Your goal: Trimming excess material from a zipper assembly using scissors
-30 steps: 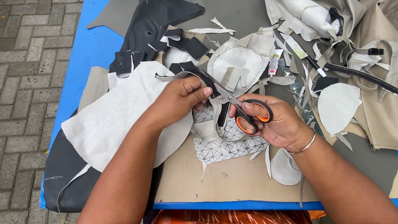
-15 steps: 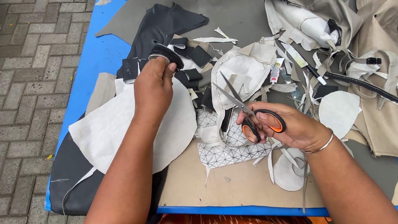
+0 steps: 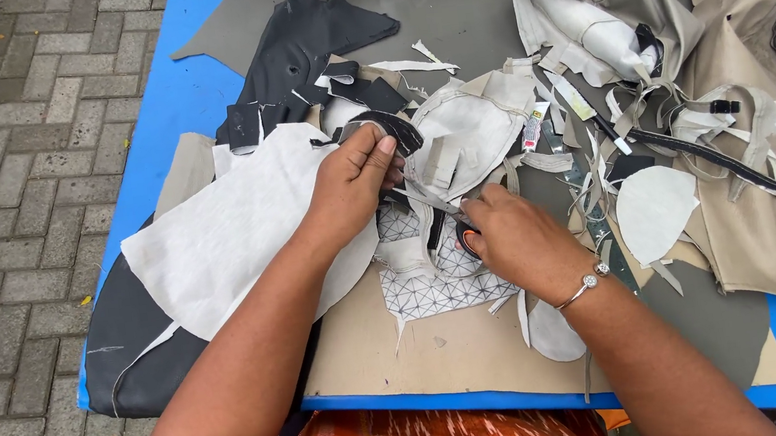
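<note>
while left hand (image 3: 352, 181) pinches black scrap (image 3: 389, 129), right hand (image 3: 512, 240) grips scissors (image 3: 436, 206) beside it

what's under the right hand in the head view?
The right hand covers the scissors; only their blades and a bit of orange handle show. Beneath lies a white grid-patterned piece on tan sheet. The finger loops are hidden.

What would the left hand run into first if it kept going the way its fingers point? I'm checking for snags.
Probably the curved black scrap at the left hand fingertips, then the pale moulded piece; depth is unclear.
</note>
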